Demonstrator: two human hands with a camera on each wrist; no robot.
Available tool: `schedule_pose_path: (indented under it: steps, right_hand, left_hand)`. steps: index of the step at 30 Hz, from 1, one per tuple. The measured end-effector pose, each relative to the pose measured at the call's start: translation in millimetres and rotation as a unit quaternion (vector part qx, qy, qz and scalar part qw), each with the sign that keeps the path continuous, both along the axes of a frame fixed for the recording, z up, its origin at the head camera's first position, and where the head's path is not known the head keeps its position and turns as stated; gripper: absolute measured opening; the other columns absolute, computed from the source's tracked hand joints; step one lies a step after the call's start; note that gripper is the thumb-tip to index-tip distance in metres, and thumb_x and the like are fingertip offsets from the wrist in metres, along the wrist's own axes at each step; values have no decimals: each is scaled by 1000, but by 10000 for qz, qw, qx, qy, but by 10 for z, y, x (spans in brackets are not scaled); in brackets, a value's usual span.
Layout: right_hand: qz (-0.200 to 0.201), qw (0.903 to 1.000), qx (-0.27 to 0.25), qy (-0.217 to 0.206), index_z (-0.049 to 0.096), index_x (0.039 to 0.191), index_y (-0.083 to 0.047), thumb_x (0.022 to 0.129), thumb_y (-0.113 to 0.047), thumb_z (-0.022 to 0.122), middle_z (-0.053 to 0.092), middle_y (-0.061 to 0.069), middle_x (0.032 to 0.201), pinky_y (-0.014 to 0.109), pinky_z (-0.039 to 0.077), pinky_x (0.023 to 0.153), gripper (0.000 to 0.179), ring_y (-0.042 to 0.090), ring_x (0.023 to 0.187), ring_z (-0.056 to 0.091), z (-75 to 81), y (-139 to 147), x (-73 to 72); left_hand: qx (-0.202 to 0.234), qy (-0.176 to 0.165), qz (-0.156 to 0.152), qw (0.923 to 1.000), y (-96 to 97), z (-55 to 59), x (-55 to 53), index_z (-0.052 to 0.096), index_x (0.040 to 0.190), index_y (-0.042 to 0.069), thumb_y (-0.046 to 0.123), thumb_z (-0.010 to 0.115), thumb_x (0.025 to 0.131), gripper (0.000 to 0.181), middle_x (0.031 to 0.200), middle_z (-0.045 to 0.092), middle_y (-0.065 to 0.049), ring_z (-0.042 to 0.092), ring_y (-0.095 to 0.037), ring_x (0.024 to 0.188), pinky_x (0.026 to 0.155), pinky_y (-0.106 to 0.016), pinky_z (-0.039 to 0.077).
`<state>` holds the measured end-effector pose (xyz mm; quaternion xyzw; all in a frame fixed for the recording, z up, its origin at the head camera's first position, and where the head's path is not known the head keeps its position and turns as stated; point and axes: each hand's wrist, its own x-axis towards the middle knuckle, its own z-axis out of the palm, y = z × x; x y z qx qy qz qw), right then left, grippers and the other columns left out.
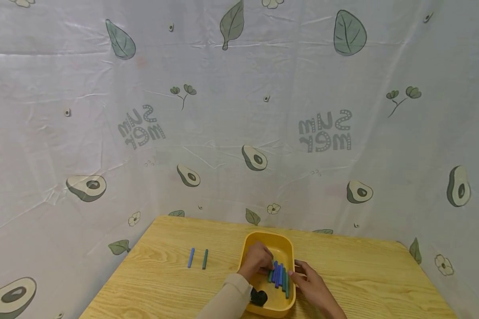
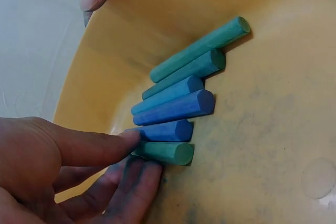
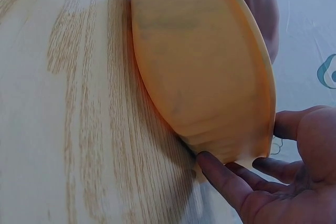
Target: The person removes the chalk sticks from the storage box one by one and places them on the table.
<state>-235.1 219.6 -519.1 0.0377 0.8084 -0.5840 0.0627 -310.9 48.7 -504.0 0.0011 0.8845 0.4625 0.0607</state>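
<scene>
The green chalk (image 2: 163,153), last in a row of 6 chalks (image 2: 173,106), lies in the tray (image 1: 277,248) towards its right edge, beside a blue chalk (image 2: 168,129). The left hand (image 1: 257,258) is curled in on it, nearly closed, seemingly pinching the green chalk with 1 digit also against the blue chalk. The right hand (image 1: 313,285), part spread, holds the tray's right edge, thumb at the rim. The step in hand looks like lining up chalks side by side; the next move seems to call for freeing the green chalk without jogging its neighbours, the tray kept steady. On the desk (image 1: 163,283), left of the tray, 2 loose chalks (image 1: 205,258) lie apart towards the far left corner. A printed cloth (image 1: 223,110) hangs beyond the far edge.
</scene>
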Motion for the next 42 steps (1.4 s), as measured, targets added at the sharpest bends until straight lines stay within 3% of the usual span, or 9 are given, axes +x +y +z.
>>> schedule_pose_path:
  steps: [6, 15, 31, 42]
  right_hand:
    - [102, 9999, 0, 57, 45, 156, 9, 110, -26, 61, 62, 29, 142, 51, 64, 92, 59, 42, 125, 68, -7, 10, 2]
    - [34, 9999, 73, -74, 46, 155, 8, 110, -31, 62, 62, 29, 143, 53, 64, 92, 62, 43, 125, 67, -18, -7, -2]
    - [-35, 9997, 230, -56, 47, 155, 7, 110, -32, 62, 63, 27, 142, 53, 64, 93, 62, 45, 126, 67, -4, -6, -16]
    - [-33, 9994, 321, -101, 46, 155, 8, 110, -34, 62, 62, 28, 142, 53, 64, 92, 64, 46, 126, 66, -2, 1, -23]
  left_hand:
    - [-236, 34, 58, 9997, 25, -15, -15, 78, 63, 3, -13, 84, 74, 21, 50, 60, -1, 65, -20, 45, 44, -31, 57]
    - [-348, -58, 178, 9992, 22, -24, -9, 67, 52, 4, -9, 80, 78, 32, 44, 52, 1, 63, -18, 42, 45, -31, 57]
    - [-214, -128, 145, 9996, 27, 61, -1, 65, 53, 2, -14, 82, 71, 29, 48, 53, -1, 66, -20, 46, 47, -31, 59]
    - [-180, -212, 101, 9996, 46, 34, -16, 65, 60, 0, -11, 84, 75, 26, 56, 61, -6, 68, -21, 48, 49, -31, 60]
